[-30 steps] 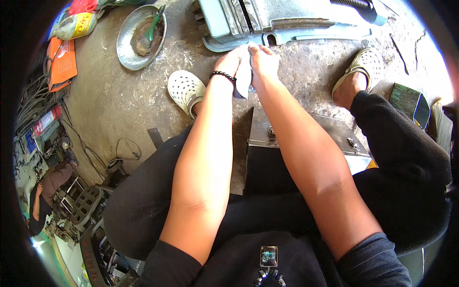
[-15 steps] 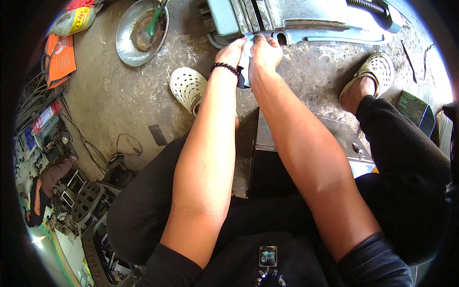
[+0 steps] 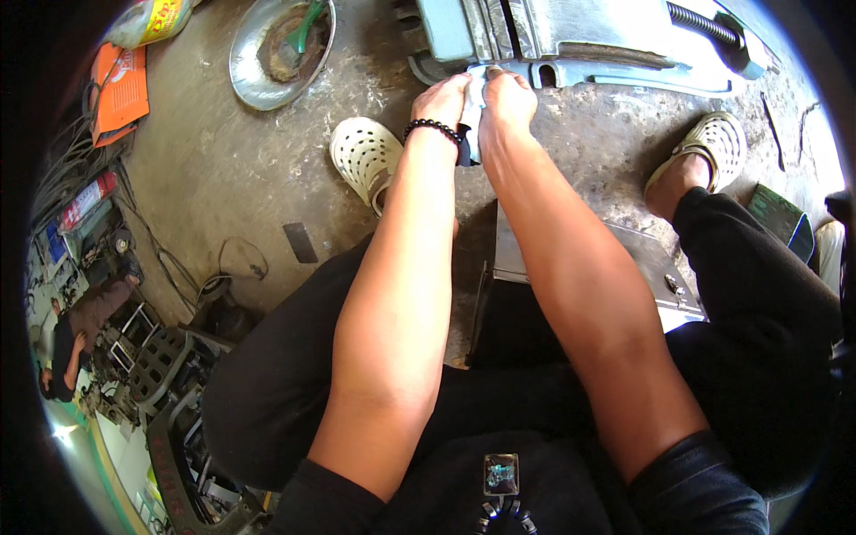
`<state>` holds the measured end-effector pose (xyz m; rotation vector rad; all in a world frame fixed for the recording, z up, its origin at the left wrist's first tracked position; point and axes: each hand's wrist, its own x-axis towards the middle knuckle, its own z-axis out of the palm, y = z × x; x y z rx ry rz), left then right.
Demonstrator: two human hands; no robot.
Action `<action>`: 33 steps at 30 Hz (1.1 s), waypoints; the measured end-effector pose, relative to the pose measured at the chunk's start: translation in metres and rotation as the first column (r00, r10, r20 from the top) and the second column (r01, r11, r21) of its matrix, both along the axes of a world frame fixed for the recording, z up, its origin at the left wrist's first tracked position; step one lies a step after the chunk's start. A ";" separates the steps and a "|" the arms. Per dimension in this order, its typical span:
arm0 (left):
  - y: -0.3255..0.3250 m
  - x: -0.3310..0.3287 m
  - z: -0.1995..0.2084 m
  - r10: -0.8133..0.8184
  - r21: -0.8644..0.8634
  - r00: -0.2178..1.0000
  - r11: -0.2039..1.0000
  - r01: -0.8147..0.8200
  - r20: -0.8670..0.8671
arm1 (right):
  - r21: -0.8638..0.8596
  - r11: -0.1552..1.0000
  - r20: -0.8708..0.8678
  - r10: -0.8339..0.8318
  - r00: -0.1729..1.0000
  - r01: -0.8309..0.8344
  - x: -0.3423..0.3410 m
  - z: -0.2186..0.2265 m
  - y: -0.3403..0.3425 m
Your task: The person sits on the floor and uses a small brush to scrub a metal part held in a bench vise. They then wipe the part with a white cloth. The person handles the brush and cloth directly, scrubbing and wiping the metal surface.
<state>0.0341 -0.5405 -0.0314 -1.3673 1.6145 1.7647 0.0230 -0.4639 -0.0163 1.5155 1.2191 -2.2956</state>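
Observation:
Both my arms stretch forward to the near side of a blue-grey machine vise (image 3: 535,36) lying on the floor. My left hand (image 3: 435,102), with a black bead bracelet at the wrist, and my right hand (image 3: 508,100) are side by side. Between them is a folded pale cloth (image 3: 473,111) with a dark lower end. Closed fingers of both hands pinch it against the vise's lower edge. The fingertips are partly hidden by the hands themselves. The vise's screw (image 3: 704,23) points to the right.
A round metal pan (image 3: 245,76) holding a green-handled brush (image 3: 306,28) sits at far left. Nearby are an orange box (image 3: 120,94) and cables. A metal case (image 3: 642,254) lies between my legs, a green tube (image 3: 778,218) at right. Another person (image 3: 85,325) is at far left.
The view has shifted, so the scene appears slightly farther right and lower. Both hands stay on the cloth at the vise's edge, with little visible change in grip.

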 end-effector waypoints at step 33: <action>-0.031 0.031 0.028 -0.073 0.152 0.987 0.984 0.094 -0.141 | -0.066 0.997 -0.012 0.029 1.000 -0.029 0.029 0.069 0.002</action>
